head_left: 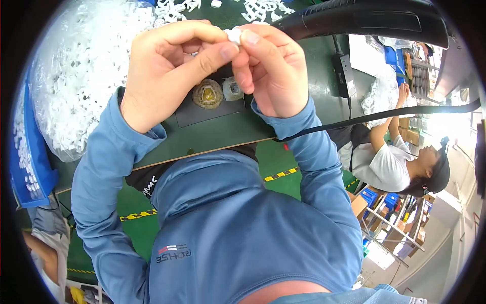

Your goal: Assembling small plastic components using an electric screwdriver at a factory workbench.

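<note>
the left hand and the right hand meet at their fingertips, and i see both pinching a small white piece, held up above the green surface. the fingers cover so much of it that i can't tell whether it is one part or two pressed together. that grip worries me most: with so little to hold, an uneven squeeze could shoot the piece out, or a twist could crack it if the plastic is thin. below the hands i make out a yellowish round roll and, just beside it, a small clear container; a dropped piece could bounce off either one. beyond the fingertips lie loose white parts, and to the left a big clear bag full of white bits, where a stray piece would be hard to pick out again. a thick black arm reaches in close to the right hand, so a careless lift could knock knuckles on it. farther right, a black cable passes the right sleeve and might snag it if the elbow swings.
</note>
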{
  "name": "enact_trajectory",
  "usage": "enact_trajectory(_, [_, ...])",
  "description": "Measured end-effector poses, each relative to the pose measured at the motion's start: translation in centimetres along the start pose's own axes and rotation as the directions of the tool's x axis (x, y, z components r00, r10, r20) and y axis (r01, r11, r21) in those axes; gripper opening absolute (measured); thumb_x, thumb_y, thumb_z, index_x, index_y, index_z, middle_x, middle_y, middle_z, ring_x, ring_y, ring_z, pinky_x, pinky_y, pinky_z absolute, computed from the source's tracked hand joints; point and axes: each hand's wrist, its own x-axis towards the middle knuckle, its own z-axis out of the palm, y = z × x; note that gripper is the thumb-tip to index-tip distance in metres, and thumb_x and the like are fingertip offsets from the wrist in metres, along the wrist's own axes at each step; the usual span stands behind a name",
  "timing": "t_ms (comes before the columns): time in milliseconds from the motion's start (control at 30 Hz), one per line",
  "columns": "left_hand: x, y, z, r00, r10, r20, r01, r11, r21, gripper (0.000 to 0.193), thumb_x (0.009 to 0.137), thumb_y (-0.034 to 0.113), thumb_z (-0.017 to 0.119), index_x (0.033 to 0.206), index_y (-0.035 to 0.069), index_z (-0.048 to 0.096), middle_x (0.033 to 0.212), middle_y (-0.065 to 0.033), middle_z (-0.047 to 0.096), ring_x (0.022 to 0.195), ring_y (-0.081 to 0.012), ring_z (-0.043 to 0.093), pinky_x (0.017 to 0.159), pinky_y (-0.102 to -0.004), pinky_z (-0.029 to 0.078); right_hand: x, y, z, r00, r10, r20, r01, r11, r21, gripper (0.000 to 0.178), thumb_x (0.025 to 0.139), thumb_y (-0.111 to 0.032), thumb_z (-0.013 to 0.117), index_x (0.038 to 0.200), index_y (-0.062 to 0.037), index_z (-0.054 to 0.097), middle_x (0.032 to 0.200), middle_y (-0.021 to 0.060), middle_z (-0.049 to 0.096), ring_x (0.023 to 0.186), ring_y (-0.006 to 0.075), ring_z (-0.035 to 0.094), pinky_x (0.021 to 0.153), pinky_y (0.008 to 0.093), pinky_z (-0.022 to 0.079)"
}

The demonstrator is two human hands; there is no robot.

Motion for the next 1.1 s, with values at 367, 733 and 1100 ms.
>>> enact_trajectory(367, [0.4, 0.6, -0.1, 0.964, -0.266, -0.001, 0.265, 0.959, -0.102, 0.020, 0.100, 0.017, 0.066, 0.106, -0.001, 0.070, 0.075, -0.0016, 0.063, 0.052, -0.0029, 0.047, 0.042, -0.0194, 0.033, -0.2, 0.5, 0.7, 0.991, -0.133, 0.006, 0.132, 0.976, -0.174, 0.014, 0.097, -0.006, 0.067, 0.108, 0.0002, 0.062, 0.073, 0.0077, 0.068, 0.054, 0.0084, 0.057, 0.046, 0.0228, 0.043])
enact_trajectory(733, [0.1, 0.5, -0.7, 0.920, -0.280, 0.273, 0.358, 0.885, -0.298, 0.040, 0.107, 0.037, 0.053, 0.087, 0.003, 0.061, 0.066, -0.0015, 0.057, 0.048, -0.0045, 0.050, 0.040, -0.0198, 0.036, 0.0, 2.2, -0.1, 0.829, -0.488, 0.273, 0.559, 0.743, -0.367, 0.059, 0.075, 0.004, 0.086, 0.127, -0.0006, 0.059, 0.073, -0.0001, 0.063, 0.066, 0.0059, 0.062, 0.061, 0.0215, 0.049])
enact_trajectory(1100, [-0.2, 0.6, -0.8, 0.914, -0.307, 0.265, 0.385, 0.862, -0.330, 0.039, 0.107, 0.035, 0.053, 0.095, 0.001, 0.065, 0.066, -0.0022, 0.057, 0.046, -0.0052, 0.047, 0.039, -0.0202, 0.035, -0.3, 1.8, 0.4, 0.821, -0.509, 0.259, 0.569, 0.696, -0.438, 0.048, 0.076, 0.003, 0.085, 0.120, 0.0000, 0.064, 0.073, -0.0005, 0.063, 0.065, 0.0054, 0.061, 0.061, 0.0220, 0.049])
